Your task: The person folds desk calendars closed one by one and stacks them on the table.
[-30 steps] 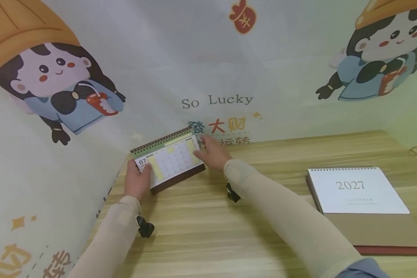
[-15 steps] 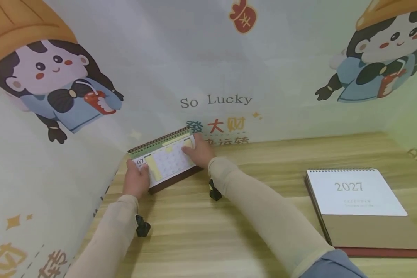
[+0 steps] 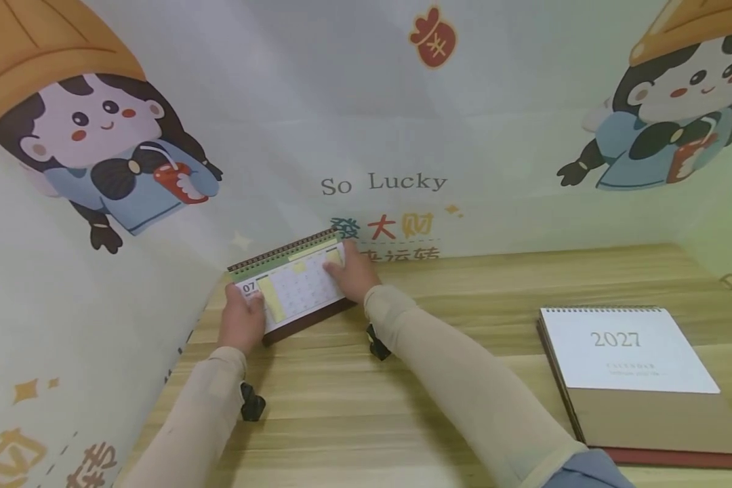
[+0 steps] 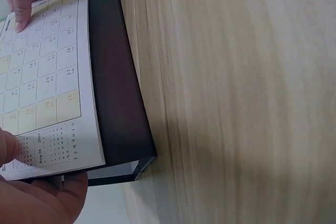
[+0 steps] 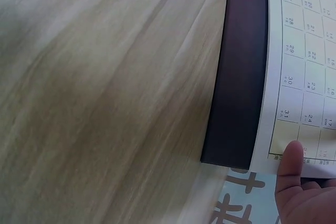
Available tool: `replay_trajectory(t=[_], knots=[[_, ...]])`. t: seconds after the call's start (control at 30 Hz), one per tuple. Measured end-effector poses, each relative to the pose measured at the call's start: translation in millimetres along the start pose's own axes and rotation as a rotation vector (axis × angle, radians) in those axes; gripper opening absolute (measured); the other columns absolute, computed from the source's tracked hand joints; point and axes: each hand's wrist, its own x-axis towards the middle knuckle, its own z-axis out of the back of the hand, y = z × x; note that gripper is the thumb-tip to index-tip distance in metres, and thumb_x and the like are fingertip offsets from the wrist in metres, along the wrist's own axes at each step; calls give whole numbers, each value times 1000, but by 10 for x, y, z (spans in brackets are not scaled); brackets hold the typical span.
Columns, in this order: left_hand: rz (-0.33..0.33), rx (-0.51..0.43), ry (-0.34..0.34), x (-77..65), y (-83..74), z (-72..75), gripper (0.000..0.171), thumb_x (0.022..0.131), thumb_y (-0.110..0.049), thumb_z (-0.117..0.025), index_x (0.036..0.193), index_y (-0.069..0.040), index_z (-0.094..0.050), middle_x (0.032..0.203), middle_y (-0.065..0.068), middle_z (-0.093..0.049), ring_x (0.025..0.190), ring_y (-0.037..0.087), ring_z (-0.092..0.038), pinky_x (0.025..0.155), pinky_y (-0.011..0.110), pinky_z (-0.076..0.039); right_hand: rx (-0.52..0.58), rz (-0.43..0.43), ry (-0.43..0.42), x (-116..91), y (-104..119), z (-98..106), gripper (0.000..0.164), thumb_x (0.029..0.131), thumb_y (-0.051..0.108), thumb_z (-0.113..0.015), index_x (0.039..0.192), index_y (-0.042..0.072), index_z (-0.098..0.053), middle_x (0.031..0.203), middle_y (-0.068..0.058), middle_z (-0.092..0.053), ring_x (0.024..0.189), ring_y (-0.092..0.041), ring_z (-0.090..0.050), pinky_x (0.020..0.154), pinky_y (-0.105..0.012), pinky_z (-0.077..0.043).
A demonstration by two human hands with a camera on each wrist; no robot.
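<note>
A spiral-bound desk calendar (image 3: 301, 281), its page marked 07, stands tilted at the back left of the table. My left hand (image 3: 242, 317) grips its left edge, thumb on the page and fingers behind. At the right edge, my right hand (image 3: 355, 272) holds it the same way, the thumb lying over the page's date grid. In the left wrist view the dark base (image 4: 118, 77) of the calendar rests on the wood, its folded stand open at the side. The right wrist view shows my right thumb (image 5: 292, 163) pressing the page's corner.
A second desk calendar (image 3: 631, 352), with a white 2027 cover, lies at the right of the wooden table (image 3: 463, 325). Printed cloth walls (image 3: 268, 135) enclose the table at the back, left and right, close behind the held calendar.
My right hand has shifted left, its thumb moving from the calendar's right edge farther onto the page. The left hand keeps its grip, and the calendar stays in nearly the same place.
</note>
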Motion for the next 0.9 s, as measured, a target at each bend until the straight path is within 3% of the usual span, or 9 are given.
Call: replay_trajectory(t=[0.3,0.43,0.77,0.9], knots=[[44,-82,103,77,39,63,50,108,-24,-34,148,3,-20,141,30,-42,125,39,-45,108,52,-34,40,-11,-11,-49,0,-16,60,99,32,-62,147,7,-36,131,-18,-58,119,-31,-56,104,-42,-42],[55,-122,115,99,59,42,51,109,-25,-34,151,2,-22,144,27,-41,125,35,-45,108,49,-34,44,-18,-13,-83,-5,-9,63,99,32,-61,150,7,-33,136,-18,-56,122,-30,-55,106,-41,-41],[30,-109,141,188,84,82,52,109,-28,-36,151,2,-27,145,25,-44,120,32,-46,103,46,-37,44,-5,-40,-167,-19,18,51,99,31,-63,137,2,-45,119,-15,-62,107,-27,-60,96,-40,-47],[65,-135,152,231,86,80,53,109,-30,-36,153,-3,-26,146,21,-44,121,31,-47,104,46,-37,49,-3,-37,-204,-26,29,46,98,32,-64,129,3,-48,108,-12,-62,96,-24,-60,88,-39,-49]])
